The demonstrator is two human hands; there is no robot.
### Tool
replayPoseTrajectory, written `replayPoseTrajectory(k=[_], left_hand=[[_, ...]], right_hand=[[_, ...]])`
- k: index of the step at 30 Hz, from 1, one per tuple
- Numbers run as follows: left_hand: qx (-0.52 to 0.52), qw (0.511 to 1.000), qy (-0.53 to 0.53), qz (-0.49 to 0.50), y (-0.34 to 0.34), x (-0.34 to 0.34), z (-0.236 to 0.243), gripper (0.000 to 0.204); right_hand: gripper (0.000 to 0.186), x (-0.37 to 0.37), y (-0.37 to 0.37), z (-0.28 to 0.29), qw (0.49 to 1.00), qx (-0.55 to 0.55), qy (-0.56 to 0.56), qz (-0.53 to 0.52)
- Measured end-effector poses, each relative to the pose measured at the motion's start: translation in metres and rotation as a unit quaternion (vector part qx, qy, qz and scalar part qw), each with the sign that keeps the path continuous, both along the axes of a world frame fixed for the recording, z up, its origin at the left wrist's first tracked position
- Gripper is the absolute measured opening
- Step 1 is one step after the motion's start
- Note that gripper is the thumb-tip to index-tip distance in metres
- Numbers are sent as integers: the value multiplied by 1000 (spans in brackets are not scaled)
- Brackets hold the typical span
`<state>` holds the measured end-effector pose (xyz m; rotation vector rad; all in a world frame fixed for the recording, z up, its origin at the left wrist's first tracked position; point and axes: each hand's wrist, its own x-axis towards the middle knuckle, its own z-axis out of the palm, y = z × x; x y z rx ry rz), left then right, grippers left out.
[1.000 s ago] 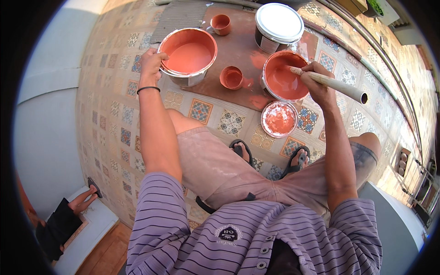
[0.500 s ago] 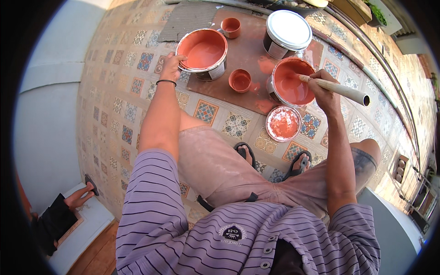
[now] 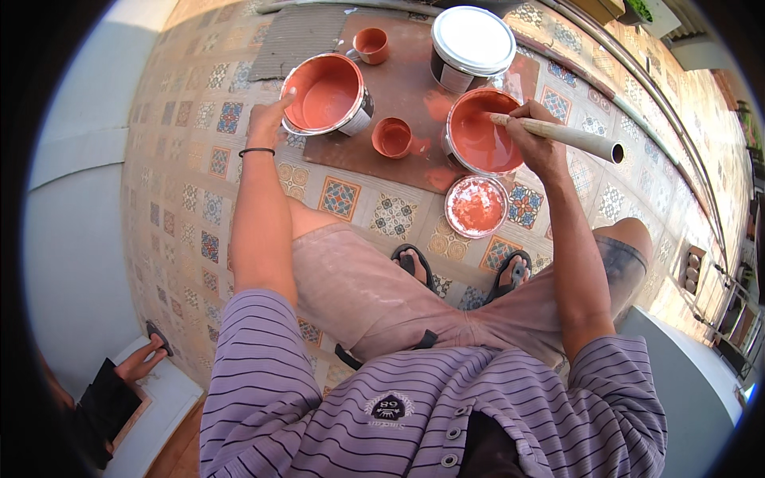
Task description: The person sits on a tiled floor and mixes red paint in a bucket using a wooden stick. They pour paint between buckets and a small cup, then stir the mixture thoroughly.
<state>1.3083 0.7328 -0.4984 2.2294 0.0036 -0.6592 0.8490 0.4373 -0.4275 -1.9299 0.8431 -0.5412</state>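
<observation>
Over a brown board point(image 3: 404, 89) on patterned tiles point(image 3: 394, 217), amid mug point(image 3: 377, 56), cup point(image 3: 392, 151) and white-lidded bucket point(image 3: 473, 44): clamping rim of dark-labelled left bucket point(image 3: 356, 117) in left grip point(image 3: 268, 121), pale pipe point(image 3: 567, 138) over right bucket point(image 3: 464, 111) in right grip point(image 3: 543, 145).

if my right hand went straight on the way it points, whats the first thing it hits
Probably the open paint bucket at its rim, close by the right hand; passing above that, the white-lidded bucket, though depth is unclear.

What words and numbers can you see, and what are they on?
Striped shirt: a dark badge with upside-down lettering and a number, which I won't copy.
White-lidded bucket: label print too small to read.
Open left bucket: label too small to read.
</observation>
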Motion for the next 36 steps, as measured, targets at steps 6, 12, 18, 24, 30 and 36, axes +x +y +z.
replayPoseTrajectory(k=[6, 12, 18, 24, 30, 36], left_hand=[[64, 924, -377, 23, -24, -26, 62, 78], [-110, 890, -432, -101, -73, -89, 109, 56], [-136, 875, -352, -302, -101, -140, 110, 37], [-139, 838, -350, -396, -117, -166, 103, 35], [-100, 868, -302, -381, -112, -153, 101, 34], [26, 828, -243, -504, -98, -167, 97, 46]], right_hand=[[14, -20, -20, 16, 996, 79, 41, -18], [13, 0, 1, 0, 991, 116, -66, -1], [11, -15, -21, 16, 1000, 27, 5, -16], [13, -13, -5, 6, 971, 231, -62, -21], [14, -19, -18, 10, 1000, -16, 22, -15], [14, -22, -12, 16, 977, 213, -10, -26]])
